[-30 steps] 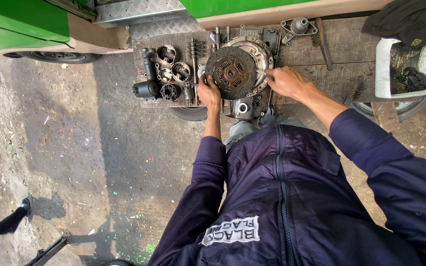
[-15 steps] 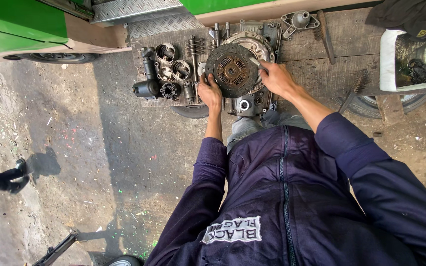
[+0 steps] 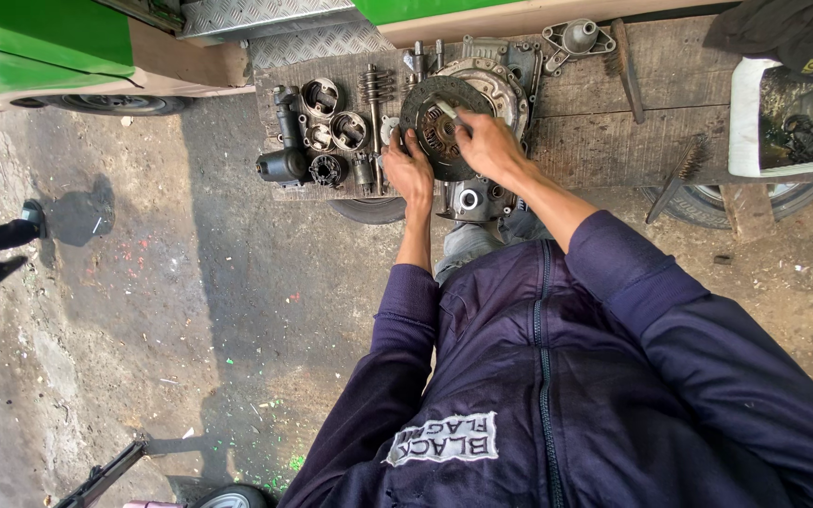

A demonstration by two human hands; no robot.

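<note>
A round dark clutch disc [image 3: 435, 127] rests tilted on a grey metal engine housing [image 3: 501, 80] lying on a wooden plank bench [image 3: 604, 132]. My left hand [image 3: 410, 172] grips the disc's lower left edge. My right hand [image 3: 487, 146] lies over the disc's right side and pinches a small pale tool or part at the disc's centre; what it is cannot be told. Both arms wear dark blue sleeves.
Several engine parts, pistons [image 3: 326, 118] and a geared shaft [image 3: 375, 99], lie left of the disc. A wire brush [image 3: 625, 61] and a cast bracket [image 3: 578, 38] are on the bench, a white tub [image 3: 783, 113] at right. A green vehicle [image 3: 39, 47] stands behind; another person's feet [image 3: 2, 246] at left.
My right hand has moved from the disc's right edge onto its face, toward the centre. The left hand stays on the disc's lower edge. The person's feet at left shifted.
</note>
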